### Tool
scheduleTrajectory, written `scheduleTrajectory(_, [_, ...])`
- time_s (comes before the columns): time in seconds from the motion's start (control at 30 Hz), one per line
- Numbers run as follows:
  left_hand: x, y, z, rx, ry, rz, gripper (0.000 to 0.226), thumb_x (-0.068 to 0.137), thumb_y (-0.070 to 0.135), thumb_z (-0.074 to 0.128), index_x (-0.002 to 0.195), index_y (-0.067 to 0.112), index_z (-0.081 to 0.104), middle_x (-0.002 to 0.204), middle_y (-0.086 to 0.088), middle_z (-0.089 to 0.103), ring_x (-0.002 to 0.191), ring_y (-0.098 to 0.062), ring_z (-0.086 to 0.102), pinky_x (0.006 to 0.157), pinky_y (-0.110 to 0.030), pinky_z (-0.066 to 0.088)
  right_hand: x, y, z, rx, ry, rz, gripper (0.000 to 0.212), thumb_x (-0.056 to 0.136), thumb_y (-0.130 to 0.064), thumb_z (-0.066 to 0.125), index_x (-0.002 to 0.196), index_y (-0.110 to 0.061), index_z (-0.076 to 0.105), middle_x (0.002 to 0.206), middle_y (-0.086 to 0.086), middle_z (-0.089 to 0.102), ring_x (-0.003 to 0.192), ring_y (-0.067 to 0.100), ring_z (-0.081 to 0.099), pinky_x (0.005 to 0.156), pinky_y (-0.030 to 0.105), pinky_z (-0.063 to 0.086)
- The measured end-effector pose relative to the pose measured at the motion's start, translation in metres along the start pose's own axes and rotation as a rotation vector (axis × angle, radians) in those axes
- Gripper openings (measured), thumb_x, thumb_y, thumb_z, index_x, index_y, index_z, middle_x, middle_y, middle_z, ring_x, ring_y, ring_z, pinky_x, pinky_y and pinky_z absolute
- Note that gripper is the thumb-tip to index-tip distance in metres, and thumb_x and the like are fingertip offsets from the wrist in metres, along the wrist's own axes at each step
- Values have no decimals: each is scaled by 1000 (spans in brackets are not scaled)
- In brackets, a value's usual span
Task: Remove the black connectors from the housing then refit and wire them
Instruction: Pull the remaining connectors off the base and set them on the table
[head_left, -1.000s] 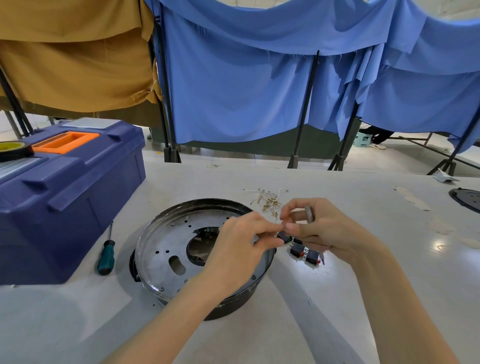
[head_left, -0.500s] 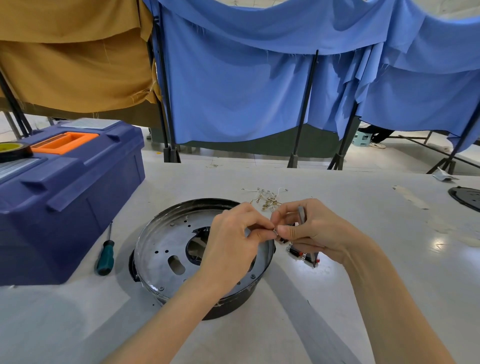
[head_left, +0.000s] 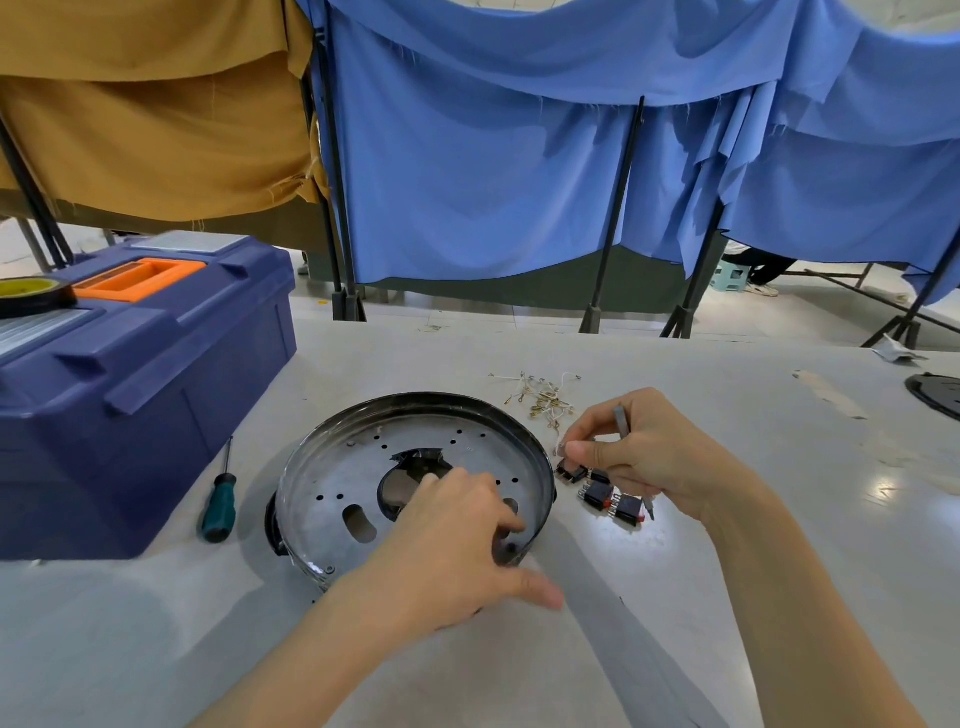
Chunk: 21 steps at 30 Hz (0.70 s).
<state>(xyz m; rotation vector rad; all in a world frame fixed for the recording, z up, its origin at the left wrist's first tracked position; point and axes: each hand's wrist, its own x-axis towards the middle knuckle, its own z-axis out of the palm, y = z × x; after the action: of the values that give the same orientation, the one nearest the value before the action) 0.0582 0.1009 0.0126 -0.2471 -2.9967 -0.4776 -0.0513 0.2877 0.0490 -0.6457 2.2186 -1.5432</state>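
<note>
A person's two bare arms reach over a pale grey table (head_left: 779, 571). In the middle sits the housing (head_left: 332, 483), a round metal dish with a black rim. It lies open side up, with a large central opening and small holes in its floor.

The left hand (head_left: 457, 551) is at the near right rim of the housing. Its fingers (head_left: 506, 525) curl over the rim into the dish, and the thumb stretches right along the outside.

The right hand (head_left: 660, 457) hovers just right of the housing. Its thumb and forefinger press together on a small pale piece (head_left: 563, 447), too small to identify. A slim grey tool (head_left: 621, 421) stands up between the other, curled fingers.

Three black connectors (head_left: 597, 493) lie on the table under this hand, just beside the housing. They form a short row running from far left to near right. Red parts and metal pins show on them.

A loose heap of short wires with gold terminals (head_left: 540, 397) lies just beyond.

A green-handled screwdriver (head_left: 218, 512) lies left of the housing, shaft pointing away. Further left stands a blue toolbox (head_left: 140, 374) with an orange handle and a tape roll (head_left: 31, 296) on its lid. Blue curtains (head_left: 467, 182) and a tan cloth (head_left: 145, 130) hang behind.
</note>
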Motion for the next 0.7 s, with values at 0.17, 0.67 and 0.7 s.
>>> scheduleTrajectory(0.17, [-15, 3, 16, 258, 59, 52, 68, 72, 68, 62, 128, 30, 57, 112, 10, 35, 96, -12, 22, 72, -29, 12, 1, 0, 1, -28, 7, 19, 15, 86, -3, 68, 73, -8, 75, 80, 19, 71, 35, 16, 29, 36, 22, 26])
scheduleTrajectory(0.67, [-27, 12, 15, 352, 99, 128, 41, 23, 31, 92, 54, 25, 67, 63, 9, 51, 57, -13, 50, 53, -22, 37, 1, -1, 0, -38, 5, 30, 12, 87, -6, 68, 77, -7, 75, 79, 17, 72, 34, 16, 29, 36, 20, 25])
scheduleTrajectory(0.7, [-27, 12, 15, 365, 85, 125, 43, 20, 29, 92, 52, 25, 65, 62, 8, 50, 55, -13, 49, 52, -22, 34, 1, -1, 0, -39, 4, 29, 13, 87, -6, 69, 76, -8, 75, 79, 17, 72, 34, 16, 29, 36, 20, 25])
